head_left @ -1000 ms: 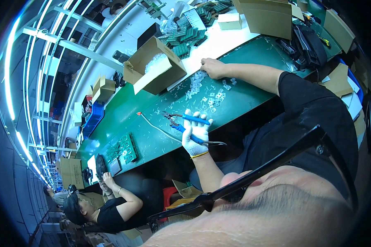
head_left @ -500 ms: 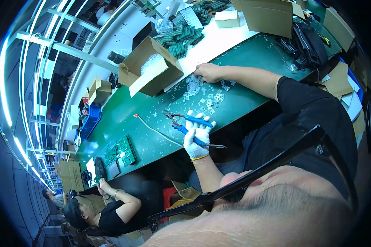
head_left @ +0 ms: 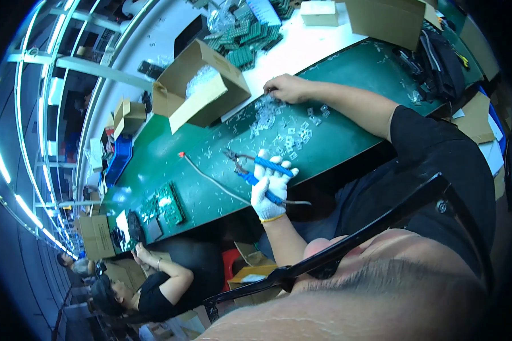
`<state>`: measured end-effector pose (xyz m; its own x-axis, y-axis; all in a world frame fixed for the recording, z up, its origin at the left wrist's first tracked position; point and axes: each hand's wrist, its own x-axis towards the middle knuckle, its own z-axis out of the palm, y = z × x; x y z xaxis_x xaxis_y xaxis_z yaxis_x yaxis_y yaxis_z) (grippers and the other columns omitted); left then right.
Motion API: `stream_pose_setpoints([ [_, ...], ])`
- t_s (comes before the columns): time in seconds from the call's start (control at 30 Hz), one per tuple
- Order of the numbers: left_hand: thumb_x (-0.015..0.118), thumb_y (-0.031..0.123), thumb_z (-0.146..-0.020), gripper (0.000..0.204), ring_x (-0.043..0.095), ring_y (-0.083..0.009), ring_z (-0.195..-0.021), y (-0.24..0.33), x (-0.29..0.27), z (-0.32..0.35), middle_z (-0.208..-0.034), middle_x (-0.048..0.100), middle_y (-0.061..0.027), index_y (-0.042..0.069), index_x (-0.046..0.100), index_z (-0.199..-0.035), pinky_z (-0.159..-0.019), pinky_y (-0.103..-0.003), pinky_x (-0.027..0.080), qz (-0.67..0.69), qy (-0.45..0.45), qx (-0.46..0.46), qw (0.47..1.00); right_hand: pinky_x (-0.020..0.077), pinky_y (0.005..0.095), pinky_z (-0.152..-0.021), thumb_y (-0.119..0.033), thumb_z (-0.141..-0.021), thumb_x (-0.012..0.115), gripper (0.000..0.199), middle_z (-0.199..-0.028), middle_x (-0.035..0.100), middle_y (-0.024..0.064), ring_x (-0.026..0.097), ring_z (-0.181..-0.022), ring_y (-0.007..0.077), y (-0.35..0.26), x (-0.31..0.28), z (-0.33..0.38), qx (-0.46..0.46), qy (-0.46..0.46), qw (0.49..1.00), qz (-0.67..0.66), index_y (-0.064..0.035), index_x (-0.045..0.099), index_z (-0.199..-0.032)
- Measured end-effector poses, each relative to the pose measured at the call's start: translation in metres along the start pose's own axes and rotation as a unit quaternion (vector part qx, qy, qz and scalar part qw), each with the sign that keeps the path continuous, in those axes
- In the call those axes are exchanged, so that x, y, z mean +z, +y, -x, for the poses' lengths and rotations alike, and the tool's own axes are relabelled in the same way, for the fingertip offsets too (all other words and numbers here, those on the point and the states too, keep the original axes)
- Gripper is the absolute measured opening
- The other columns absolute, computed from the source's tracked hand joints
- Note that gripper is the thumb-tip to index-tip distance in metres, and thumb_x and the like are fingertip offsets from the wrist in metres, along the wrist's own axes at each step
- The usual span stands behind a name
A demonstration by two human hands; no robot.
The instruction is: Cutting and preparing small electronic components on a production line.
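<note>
1. Blue-handled cutters [head_left: 274, 166] are lying across the gloved left hand [head_left: 274, 186], right around the tabletop's [head_left: 153, 162] near edge, fingers kinda loosely bent around the handles.
2. Bare right hand [head_left: 290, 89] is down at the clear plastic bits [head_left: 264, 118] by the far edge; can't tell if its fingers are pinching any.
3. Open cardboard box [head_left: 200, 105] sits near that edge too, left of the bits.
</note>
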<state>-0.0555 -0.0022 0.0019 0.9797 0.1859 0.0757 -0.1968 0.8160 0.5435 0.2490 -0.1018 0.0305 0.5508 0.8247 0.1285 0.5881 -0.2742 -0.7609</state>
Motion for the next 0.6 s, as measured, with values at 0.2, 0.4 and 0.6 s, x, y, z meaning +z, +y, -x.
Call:
stream_pose_setpoints([
  [0.2,0.067,0.022,-0.088,0.081,0.059,-0.0414,-0.115,0.006,0.009,-0.015,-0.127,0.057,-0.0219,0.0,0.027,-0.156,-0.101,-0.063,0.047,-0.086,0.028,-0.039,0.995,0.0579,0.0268,-0.073,-0.005,-0.095,0.066,0.023,-0.097,0.066,0.0073,0.067,-0.082,0.0141,0.018,0.007,-0.003,0.085,-0.096,0.892,-0.434,0.0025,0.062,-0.116],
  [0.4,0.071,0.027,-0.087,0.086,0.061,-0.0364,-0.111,0.007,0.011,-0.017,-0.123,0.058,-0.0204,0.0,0.028,-0.155,-0.098,-0.056,0.051,-0.134,0.023,-0.076,0.988,0.0589,0.0269,-0.075,0.0,-0.091,0.068,0.027,-0.095,0.064,0.0066,0.067,-0.084,0.0148,0.009,0.005,0.001,0.109,-0.125,0.86,-0.482,0.0024,0.062,-0.117],
  [0.6,0.073,0.026,-0.086,0.087,0.064,-0.0322,-0.106,0.005,0.013,-0.013,-0.119,0.059,-0.0174,-0.001,0.027,-0.155,-0.095,-0.05,0.053,-0.139,0.033,-0.094,0.985,0.0565,0.0276,-0.071,0.0,-0.087,0.072,0.021,-0.092,0.066,0.0051,0.065,-0.079,0.0132,0.009,0.005,0.003,0.12,-0.119,0.909,-0.38,-0.0001,0.068,-0.108],
])
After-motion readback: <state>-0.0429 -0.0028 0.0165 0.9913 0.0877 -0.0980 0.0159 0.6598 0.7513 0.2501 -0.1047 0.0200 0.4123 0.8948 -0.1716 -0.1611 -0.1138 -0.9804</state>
